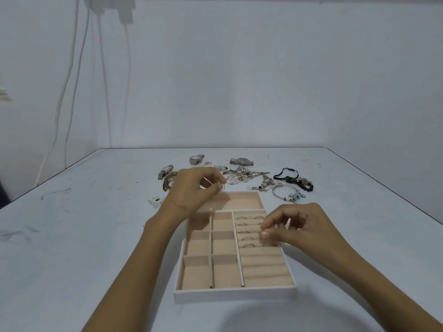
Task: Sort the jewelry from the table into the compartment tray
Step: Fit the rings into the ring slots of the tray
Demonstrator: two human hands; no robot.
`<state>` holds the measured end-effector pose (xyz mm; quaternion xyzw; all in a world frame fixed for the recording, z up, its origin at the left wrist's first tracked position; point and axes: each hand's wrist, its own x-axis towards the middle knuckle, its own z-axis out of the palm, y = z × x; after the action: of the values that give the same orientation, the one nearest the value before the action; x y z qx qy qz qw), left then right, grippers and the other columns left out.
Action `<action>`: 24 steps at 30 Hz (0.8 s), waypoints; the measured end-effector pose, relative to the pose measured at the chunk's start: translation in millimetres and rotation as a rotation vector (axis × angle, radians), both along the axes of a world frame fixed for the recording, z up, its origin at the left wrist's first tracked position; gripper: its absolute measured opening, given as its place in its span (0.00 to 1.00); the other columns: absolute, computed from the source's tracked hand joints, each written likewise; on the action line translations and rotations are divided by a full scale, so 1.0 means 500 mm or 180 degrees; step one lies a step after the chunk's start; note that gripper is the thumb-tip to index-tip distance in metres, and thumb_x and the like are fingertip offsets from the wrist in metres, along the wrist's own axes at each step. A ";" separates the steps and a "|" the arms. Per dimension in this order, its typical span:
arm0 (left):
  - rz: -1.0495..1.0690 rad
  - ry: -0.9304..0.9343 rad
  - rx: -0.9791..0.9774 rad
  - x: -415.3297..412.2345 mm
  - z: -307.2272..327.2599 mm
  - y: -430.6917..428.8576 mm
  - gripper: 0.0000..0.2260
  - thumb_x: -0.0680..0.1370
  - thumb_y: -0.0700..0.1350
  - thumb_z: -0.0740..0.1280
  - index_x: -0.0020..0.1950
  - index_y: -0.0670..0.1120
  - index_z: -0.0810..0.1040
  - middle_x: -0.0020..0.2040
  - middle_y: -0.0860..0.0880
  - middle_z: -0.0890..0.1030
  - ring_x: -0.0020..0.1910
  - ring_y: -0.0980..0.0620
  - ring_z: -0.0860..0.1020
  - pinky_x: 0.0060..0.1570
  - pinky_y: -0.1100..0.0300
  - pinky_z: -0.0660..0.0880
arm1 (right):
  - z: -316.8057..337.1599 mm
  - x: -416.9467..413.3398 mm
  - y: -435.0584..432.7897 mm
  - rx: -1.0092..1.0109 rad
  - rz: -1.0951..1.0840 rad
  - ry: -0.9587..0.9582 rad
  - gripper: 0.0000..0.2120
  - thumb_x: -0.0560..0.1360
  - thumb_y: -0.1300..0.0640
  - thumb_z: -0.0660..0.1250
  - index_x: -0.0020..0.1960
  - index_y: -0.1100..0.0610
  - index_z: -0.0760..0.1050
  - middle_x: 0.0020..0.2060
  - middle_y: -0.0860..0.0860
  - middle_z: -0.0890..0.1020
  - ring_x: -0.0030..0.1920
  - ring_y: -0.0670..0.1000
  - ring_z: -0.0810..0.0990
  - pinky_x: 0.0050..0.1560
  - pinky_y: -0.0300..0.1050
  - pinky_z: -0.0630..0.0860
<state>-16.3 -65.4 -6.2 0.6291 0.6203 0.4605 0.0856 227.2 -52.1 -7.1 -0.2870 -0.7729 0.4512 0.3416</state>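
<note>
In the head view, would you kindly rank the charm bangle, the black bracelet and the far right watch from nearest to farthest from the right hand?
From the right hand:
1. Charm bangle, just beyond the tray's far right corner.
2. Black bracelet, behind the bangle.
3. Watch, farthest back, towards the centre.

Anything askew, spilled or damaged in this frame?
Nothing damaged. The tray sits flat, rings seated in its roll slots. One oddity: a few tiny pieces lie scattered left of the tray, apart from the main jewelry pile. Dark scuffs mark the table.
</note>
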 end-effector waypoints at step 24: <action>0.0149 -0.0047 0.0071 0.009 -0.017 -0.028 0.05 0.73 0.39 0.70 0.42 0.49 0.83 0.37 0.51 0.82 0.32 0.55 0.80 0.40 0.61 0.78 | -0.022 0.029 0.012 0.0136 0.0371 -0.0484 0.05 0.70 0.59 0.75 0.37 0.51 0.85 0.38 0.48 0.80 0.34 0.42 0.71 0.37 0.34 0.66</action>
<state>-11.8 -79.4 -14.5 0.6120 0.6291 0.4738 0.0724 241.6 -46.2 -18.1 -0.2677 -0.8214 0.4306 0.2611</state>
